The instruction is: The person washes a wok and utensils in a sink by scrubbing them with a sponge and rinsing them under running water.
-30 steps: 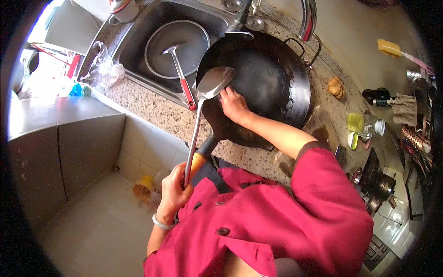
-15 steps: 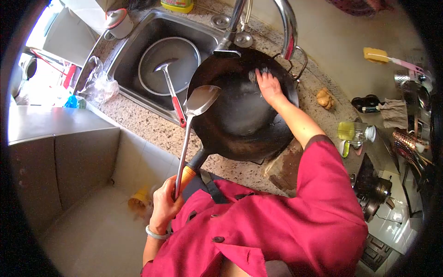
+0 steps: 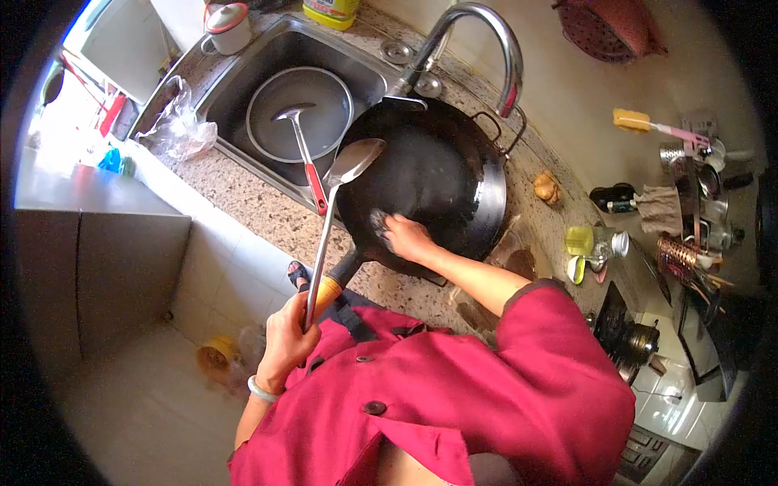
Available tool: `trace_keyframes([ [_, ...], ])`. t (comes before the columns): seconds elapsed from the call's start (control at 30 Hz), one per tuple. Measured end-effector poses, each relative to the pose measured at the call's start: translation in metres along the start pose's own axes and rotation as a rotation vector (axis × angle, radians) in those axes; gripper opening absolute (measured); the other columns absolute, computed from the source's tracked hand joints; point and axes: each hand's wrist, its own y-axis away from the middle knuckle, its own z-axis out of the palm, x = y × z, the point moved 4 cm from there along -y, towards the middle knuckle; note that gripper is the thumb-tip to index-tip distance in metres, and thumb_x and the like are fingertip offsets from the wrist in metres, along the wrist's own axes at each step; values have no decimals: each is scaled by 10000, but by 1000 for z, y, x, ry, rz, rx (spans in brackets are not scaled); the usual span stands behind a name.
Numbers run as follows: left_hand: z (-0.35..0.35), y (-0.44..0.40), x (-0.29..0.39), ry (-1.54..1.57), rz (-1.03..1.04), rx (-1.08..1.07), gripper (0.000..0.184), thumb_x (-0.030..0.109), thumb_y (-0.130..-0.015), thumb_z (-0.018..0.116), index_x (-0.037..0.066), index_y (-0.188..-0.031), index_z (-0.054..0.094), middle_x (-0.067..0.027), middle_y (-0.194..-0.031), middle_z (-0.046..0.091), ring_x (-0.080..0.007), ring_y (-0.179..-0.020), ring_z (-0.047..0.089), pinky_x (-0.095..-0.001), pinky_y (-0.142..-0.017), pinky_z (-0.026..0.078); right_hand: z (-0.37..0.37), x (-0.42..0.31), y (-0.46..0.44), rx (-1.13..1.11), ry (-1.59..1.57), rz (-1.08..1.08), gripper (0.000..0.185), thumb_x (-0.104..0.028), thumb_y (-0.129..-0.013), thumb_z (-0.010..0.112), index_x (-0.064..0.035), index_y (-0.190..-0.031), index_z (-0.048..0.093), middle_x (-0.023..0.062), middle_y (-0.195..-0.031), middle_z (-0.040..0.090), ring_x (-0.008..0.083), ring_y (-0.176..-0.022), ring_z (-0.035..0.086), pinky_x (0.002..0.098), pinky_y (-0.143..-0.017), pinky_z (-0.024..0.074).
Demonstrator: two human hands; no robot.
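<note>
A large black wok [image 3: 442, 170] sits at the sink's edge on the counter, beneath the faucet. My left hand [image 3: 289, 332] is closed around the wok's yellow-banded handle [image 3: 327, 292] and the long metal shaft of a wok spatula [image 3: 355, 162]. The spatula's blade lies over the wok's left rim. Inside the wok, near the handle side, my right hand [image 3: 407, 238] presses a dark, shiny scouring pad [image 3: 378, 220] against the wall. A ladle [image 3: 314, 188] with a red handle rests across a round basin [image 3: 253, 134] in the sink.
The chrome faucet [image 3: 510, 61] arches over the wok's far side. The steel sink [image 3: 217, 105] is at the left, near a plastic bag [image 3: 180, 130] and a white mug [image 3: 228, 36]. A brownish lump [image 3: 547, 188] and a glass jar [image 3: 601, 243] stand right of the wok.
My right hand has swept the scouring pad from the wok's far side toward me, to the wall near the handle. My left hand keeps its hold. The camera view has shifted slightly.
</note>
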Motion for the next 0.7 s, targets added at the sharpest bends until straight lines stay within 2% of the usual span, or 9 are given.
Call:
trace_keyframes([
  [0.13,-1,-1,-1,25,-12,-10,344,14,-630,538,15,-974,527,-176,-745,552,-332,-640,567,-367,-582,445,3,-23,-79,431,-9,-27,132,-101,-780,510,-3,-854,464,201,-839,499,395,-734,528,475,-610,436],
  [0.23,-2,-3,4,8,-28,-12,350,9,-628,541,13,-978,528,-174,-747,554,-332,-642,567,-364,-585,449,-13,0,-131,657,76,31,181,-108,-815,437,2,-949,492,233,-937,508,386,-740,541,460,-637,461],
  [0.33,-4,-7,8,-22,-23,-20,358,9,-630,542,14,-988,529,-167,-750,558,-323,-640,571,-355,-584,453,-48,32,-161,762,377,111,210,-86,-795,421,-25,-978,504,159,-872,493,296,-762,556,393,-586,481],
  [0.4,-3,-7,4,-27,-27,-29,365,6,-630,540,15,-994,531,-159,-740,555,-308,-627,571,-340,-576,452,-72,53,-164,901,548,-51,186,-102,-768,445,-51,-935,510,126,-845,491,255,-710,526,372,-566,467],
  [0.47,-4,-9,5,-18,-39,-30,369,5,-629,539,15,-998,531,-156,-734,553,-301,-619,571,-335,-574,451,-93,77,-163,750,816,-107,292,-128,-733,475,-75,-1017,516,96,-835,485,230,-751,498,341,-565,428],
  [0.53,-2,-9,5,20,-69,-51,374,4,-631,533,14,-1005,534,-152,-718,548,-288,-601,567,-328,-564,448,-125,91,-150,839,935,-91,405,-101,-741,468,-129,-1144,504,46,-814,478,205,-734,485,323,-564,417],
  [0.57,-2,-9,5,21,-35,-57,365,-15,-639,528,-19,-1004,518,-94,-684,520,-149,-580,494,-267,-561,426,-138,100,-144,852,967,-161,493,-77,-750,462,-179,-1232,449,42,-787,453,199,-723,482,318,-587,419],
  [0.63,0,-8,1,3,1,-23,356,3,-642,518,11,-997,531,-159,-702,546,-291,-580,556,-329,-548,443,-155,113,-127,772,1079,-229,537,-57,-736,464,-203,-1251,428,42,-829,480,192,-759,496,301,-626,431],
  [0.7,0,-8,1,15,3,-23,348,-2,-646,513,11,-993,528,-157,-675,537,-277,-558,543,-319,-538,437,-162,131,-109,586,1121,-269,558,-49,-726,465,-190,-1263,408,48,-848,488,197,-772,495,307,-628,434],
])
